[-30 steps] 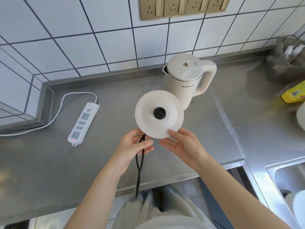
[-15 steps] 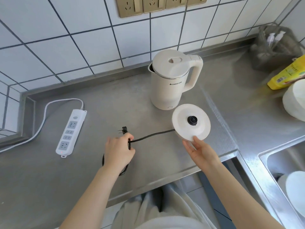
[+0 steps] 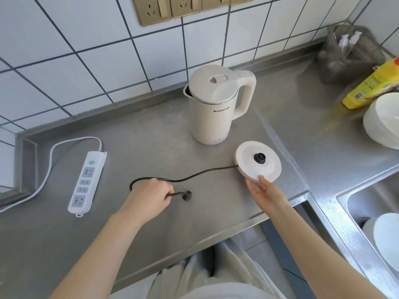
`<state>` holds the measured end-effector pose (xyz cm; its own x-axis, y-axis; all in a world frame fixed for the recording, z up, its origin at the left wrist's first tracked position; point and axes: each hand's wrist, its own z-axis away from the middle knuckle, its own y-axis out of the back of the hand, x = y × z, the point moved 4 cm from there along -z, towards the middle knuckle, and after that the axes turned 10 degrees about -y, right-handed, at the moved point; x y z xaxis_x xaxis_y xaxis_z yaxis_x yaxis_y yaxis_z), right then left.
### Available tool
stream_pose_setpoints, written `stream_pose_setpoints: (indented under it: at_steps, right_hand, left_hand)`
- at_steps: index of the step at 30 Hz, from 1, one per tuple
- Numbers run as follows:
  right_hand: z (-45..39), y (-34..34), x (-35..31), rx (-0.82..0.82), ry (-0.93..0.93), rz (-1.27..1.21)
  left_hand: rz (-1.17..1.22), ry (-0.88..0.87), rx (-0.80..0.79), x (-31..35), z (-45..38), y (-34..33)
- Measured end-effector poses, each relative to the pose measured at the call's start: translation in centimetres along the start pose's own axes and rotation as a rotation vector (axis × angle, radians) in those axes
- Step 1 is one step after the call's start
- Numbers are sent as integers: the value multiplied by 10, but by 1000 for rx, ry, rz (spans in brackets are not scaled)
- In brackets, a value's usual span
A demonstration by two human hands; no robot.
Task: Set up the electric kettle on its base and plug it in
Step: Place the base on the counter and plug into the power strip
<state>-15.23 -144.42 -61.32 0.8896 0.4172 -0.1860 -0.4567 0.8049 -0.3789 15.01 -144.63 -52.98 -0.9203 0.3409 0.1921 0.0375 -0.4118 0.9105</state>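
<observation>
A cream electric kettle (image 3: 212, 108) stands upright on the steel counter (image 3: 151, 137), lid closed, handle to the right. Its round white base (image 3: 248, 167) lies flat just in front and to the right of it, black connector up. My right hand (image 3: 264, 194) touches the base's near edge with fingers spread. A black cord (image 3: 200, 174) runs left from the base and loops. My left hand (image 3: 149, 198) is closed on the cord near its black plug (image 3: 186, 195), which points right and looks blurred. A white power strip (image 3: 86, 184) lies to the left.
Gold wall sockets (image 3: 172, 7) sit above the kettle. At the right stand a yellow bottle (image 3: 371, 85), white bowls (image 3: 382, 119), a grey caddy (image 3: 349, 55) and a sink (image 3: 367, 212) with plates. The counter's front edge runs just below my hands.
The base went from held up in both hands to lying flat on the counter at the right. My left hand shifted along the cord, and the plug now points right instead of up.
</observation>
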Motion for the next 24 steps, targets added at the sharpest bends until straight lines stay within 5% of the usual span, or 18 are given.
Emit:
stream_pose_setpoints:
  at_steps: [10, 17, 24]
  right_hand:
    - [-9, 18, 13, 74, -35, 120]
    - [4, 7, 28, 163, -126, 899]
    - [-18, -56, 91, -170, 724, 2052]
  left_hand:
    - [909, 119, 386, -23, 14, -3]
    - [982, 108, 542, -20, 17, 10]
    - [1095, 9, 660, -16, 21, 32]
